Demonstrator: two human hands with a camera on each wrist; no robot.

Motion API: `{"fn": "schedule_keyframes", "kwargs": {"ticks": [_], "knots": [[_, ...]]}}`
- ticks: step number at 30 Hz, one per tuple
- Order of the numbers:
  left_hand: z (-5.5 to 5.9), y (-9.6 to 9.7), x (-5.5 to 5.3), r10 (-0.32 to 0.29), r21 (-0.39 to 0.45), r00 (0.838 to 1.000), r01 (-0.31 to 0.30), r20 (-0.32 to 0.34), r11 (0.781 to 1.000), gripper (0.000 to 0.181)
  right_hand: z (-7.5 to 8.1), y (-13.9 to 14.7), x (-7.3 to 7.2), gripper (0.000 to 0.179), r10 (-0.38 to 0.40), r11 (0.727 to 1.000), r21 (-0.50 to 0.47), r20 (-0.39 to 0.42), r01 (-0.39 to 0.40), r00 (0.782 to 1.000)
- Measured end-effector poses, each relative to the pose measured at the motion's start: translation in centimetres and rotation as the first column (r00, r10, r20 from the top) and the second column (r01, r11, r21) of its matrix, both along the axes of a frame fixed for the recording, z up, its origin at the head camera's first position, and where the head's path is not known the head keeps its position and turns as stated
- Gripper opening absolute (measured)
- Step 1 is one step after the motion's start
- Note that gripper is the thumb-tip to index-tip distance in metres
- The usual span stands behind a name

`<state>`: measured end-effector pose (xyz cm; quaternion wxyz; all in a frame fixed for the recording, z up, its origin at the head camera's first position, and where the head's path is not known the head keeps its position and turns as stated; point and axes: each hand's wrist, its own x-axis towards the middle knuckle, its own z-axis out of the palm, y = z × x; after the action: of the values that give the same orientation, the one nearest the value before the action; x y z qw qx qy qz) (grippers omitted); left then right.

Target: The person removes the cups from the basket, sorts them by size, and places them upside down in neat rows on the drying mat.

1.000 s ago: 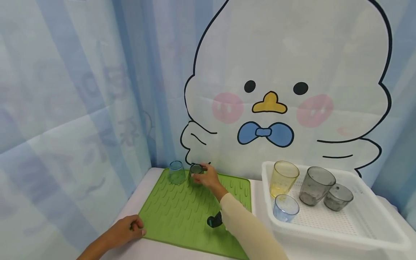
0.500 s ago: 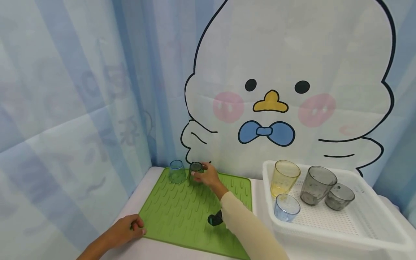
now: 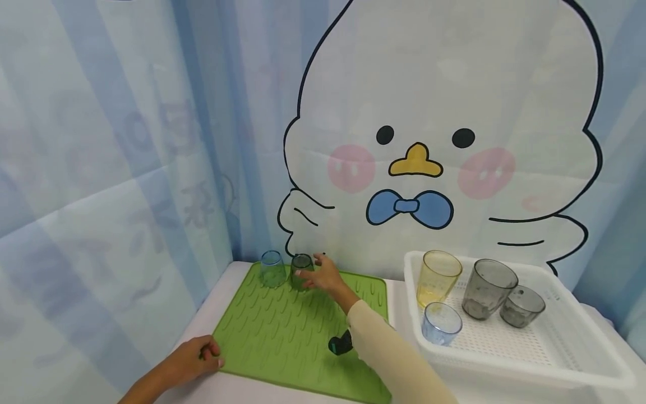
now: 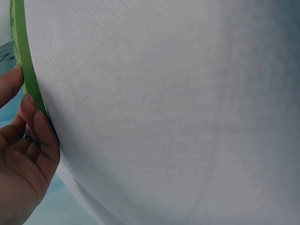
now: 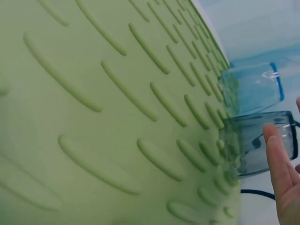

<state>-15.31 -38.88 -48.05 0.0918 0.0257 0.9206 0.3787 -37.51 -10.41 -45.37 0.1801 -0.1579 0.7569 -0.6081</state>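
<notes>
On the back left of the green drying mat point(image 3: 282, 331) stands a grey glass tumbler point(image 3: 299, 266), beside a blue glass tumbler point(image 3: 272, 270). My right hand point(image 3: 325, 275) is just right of the grey tumbler, thumb and fingers spread apart and not gripping it. The right wrist view has its fingers overlapping the grey tumbler point(image 5: 253, 150), with the blue tumbler point(image 5: 251, 89) just beyond. My left hand point(image 3: 194, 359) rests at the mat's near left corner, fingers loosely curled. In the left wrist view its fingertips point(image 4: 29, 104) touch the mat's green edge point(image 4: 29, 70).
A white basket point(image 3: 565, 365) stands on the right, holding a yellow glass point(image 3: 438, 278), a tall grey glass point(image 3: 488, 289), a short grey glass point(image 3: 522, 307) and a small blue glass point(image 3: 441, 324). A black wrist device point(image 3: 340, 343) shows by the right sleeve. Printed curtains hang behind.
My right hand has let go of the grey tumbler; its fingers have spread and drawn slightly right. The tumbler stays beside the blue one. My left hand has not moved.
</notes>
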Motion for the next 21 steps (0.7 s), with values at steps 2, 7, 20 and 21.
{"fn": "schedule_keyframes", "kwargs": {"ticks": [2,7,20,21], "knots": [[0.0,0.0,-0.1,-0.004,0.000,1.000,0.004,0.007,1.000,0.022,0.3,0.3,0.1,0.084,-0.001,1.000,-0.005,-0.005,0.001,1.000],[0.0,0.1,-0.1,-0.007,-0.008,1.000,0.007,0.004,1.000,0.022,1.7,1.4,0.8,0.080,0.014,1.000,0.011,-0.034,-0.013,0.999],[0.3,0.0,-0.2,-0.029,0.022,0.998,0.028,0.048,0.999,0.022,5.3,6.2,3.6,0.059,0.131,0.988,0.107,-0.165,-0.115,0.978],[0.3,0.0,-0.2,-0.032,0.028,0.998,0.031,0.054,0.999,0.022,5.4,6.6,3.8,0.058,0.146,0.986,0.110,-0.176,-0.128,0.973]]}}
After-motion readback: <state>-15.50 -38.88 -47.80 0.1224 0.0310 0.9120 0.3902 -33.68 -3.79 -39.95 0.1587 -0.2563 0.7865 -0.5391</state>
